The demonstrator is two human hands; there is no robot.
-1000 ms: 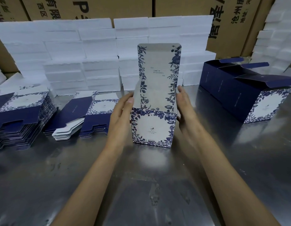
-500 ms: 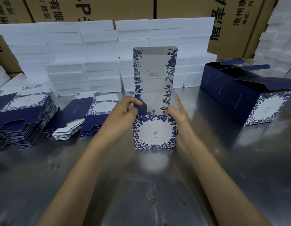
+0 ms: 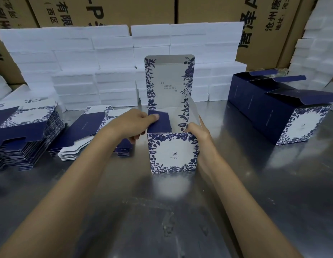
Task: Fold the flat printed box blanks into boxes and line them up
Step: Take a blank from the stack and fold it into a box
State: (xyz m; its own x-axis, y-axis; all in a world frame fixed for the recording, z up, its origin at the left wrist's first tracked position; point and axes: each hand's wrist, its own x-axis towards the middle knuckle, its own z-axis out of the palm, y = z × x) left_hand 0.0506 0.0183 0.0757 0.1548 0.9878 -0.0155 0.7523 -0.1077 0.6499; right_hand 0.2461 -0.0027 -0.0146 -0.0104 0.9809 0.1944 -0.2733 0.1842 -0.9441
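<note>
We have the half-formed box (image 3: pixel 173 152) standing upright on the steel worktop (image 3: pixel 162 211), about midway between its left and right edges, its flower-printed front panel facing us and its tall lid flap (image 3: pixel 169 81) raised straight up at the back. Our left hand (image 3: pixel 133 124) is curled around the box's left top corner, thumb pressed on the dark blue side flap (image 3: pixel 160 121) that tips inward over the opening. Our right hand (image 3: pixel 198 132) grips the right top corner, fingers closed on the front edge while the pale right side flap (image 3: pixel 192 108) stands up beside it. Toward the left edge of the worktop lie two stacks of flat blanks (image 3: pixel 26 135), with a smaller stack (image 3: pixel 87 131) closer to the box. Near the right edge the finished boxes (image 3: pixel 281 110) sit in a row touching one another, lids ajar. White foam blocks (image 3: pixel 113 67) are piled along the back edge, in front of brown cartons (image 3: pixel 208 10).
</note>
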